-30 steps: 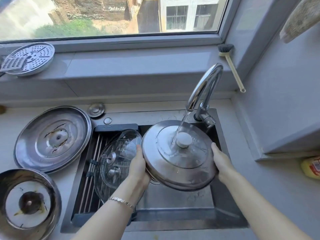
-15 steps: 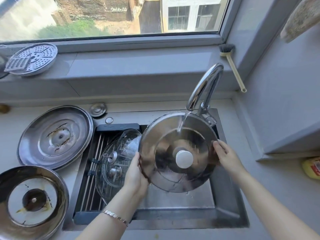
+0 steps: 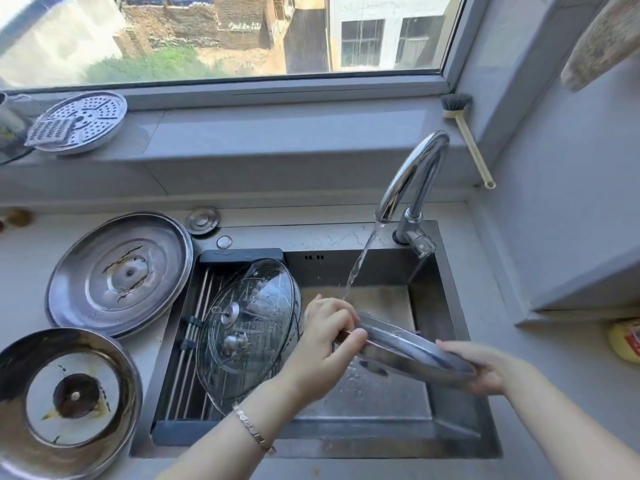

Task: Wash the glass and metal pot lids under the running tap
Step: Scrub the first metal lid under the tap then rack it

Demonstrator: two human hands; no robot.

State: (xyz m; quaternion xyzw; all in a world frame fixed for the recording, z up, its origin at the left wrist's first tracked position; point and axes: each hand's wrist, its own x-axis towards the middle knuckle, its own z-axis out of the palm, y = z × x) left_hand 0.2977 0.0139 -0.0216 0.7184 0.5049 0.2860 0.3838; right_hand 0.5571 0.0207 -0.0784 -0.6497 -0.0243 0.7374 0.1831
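At the lower left of the frame, two stained metal lids are sitting on the desk, one (image 3: 65, 400) nearest us and a larger one (image 3: 119, 273) behind it, both apparently waiting their turn. At centre we are holding a metal pot lid (image 3: 412, 351) nearly edge-on over the sink (image 3: 460, 403): our left hand (image 3: 329, 344) is closing thumb and fingers around its left rim, and our right hand (image 3: 485, 368) is cupping the right rim from beneath. Just left of our left hand, two glass lids (image 3: 249, 323) are leaning on the rack inside the sink. Farther back, the tap (image 3: 408, 178) is running, its stream (image 3: 358, 263) falling at the lid's far-left edge, beside our left knuckles. To do this step well, we judge, we should be turning the lid slowly so water reaches every face, and gripping firmly, since wet steel slips. On the windowsill at upper left, a perforated steamer plate (image 3: 78, 121) is resting.
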